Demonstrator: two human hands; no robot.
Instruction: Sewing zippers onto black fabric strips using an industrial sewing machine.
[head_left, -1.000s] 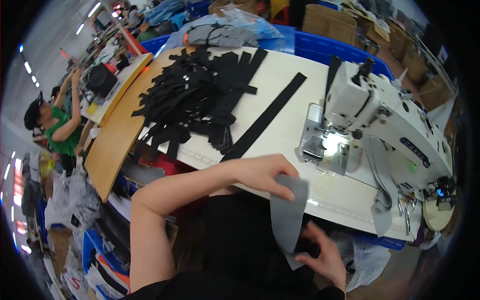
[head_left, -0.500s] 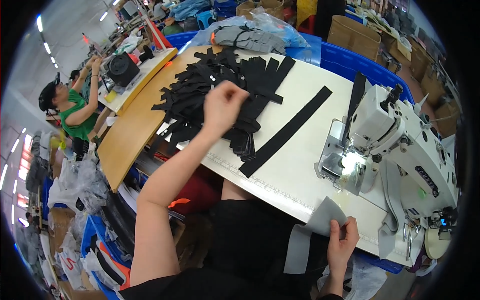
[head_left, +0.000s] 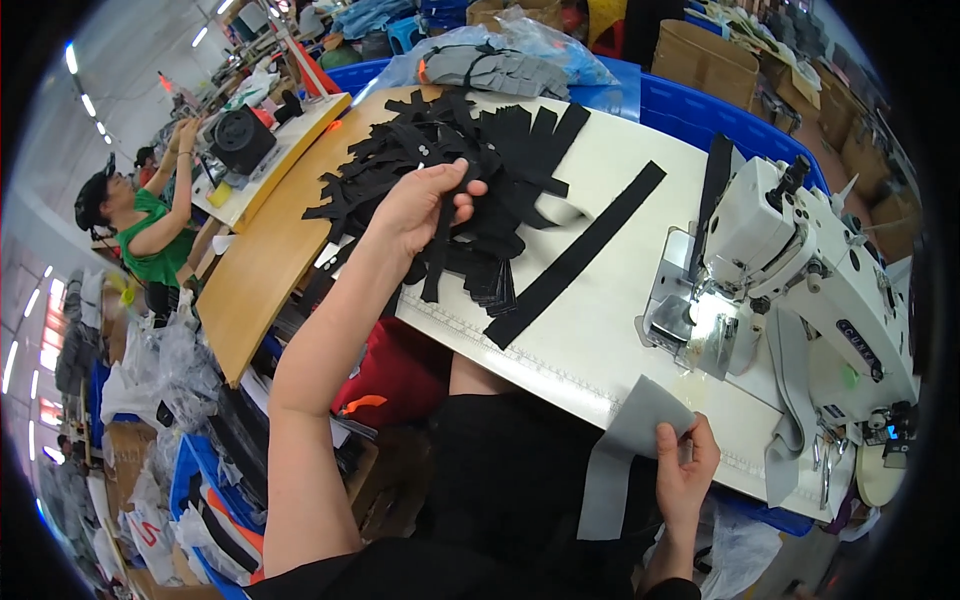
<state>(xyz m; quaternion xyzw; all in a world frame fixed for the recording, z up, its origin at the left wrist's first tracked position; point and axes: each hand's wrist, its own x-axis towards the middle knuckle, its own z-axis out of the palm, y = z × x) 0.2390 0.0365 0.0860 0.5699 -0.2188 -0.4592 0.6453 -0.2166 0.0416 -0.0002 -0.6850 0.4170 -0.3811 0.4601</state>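
One smooth, flat grey fabric strip (head_left: 640, 412), square-cut at its lower end: is drooping in a bend by the white bench (head_left: 610, 290), the right hand (head_left: 688, 468) pinching its upper part between closed fingers. One narrow black fabric strip (head_left: 437, 262): is hanging from the left hand (head_left: 408, 208), fingers curled closed.

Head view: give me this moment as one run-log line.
left hand: gripping black strip at pile | right hand: holding gray strip, end hanging | sewing machine: lit underneath
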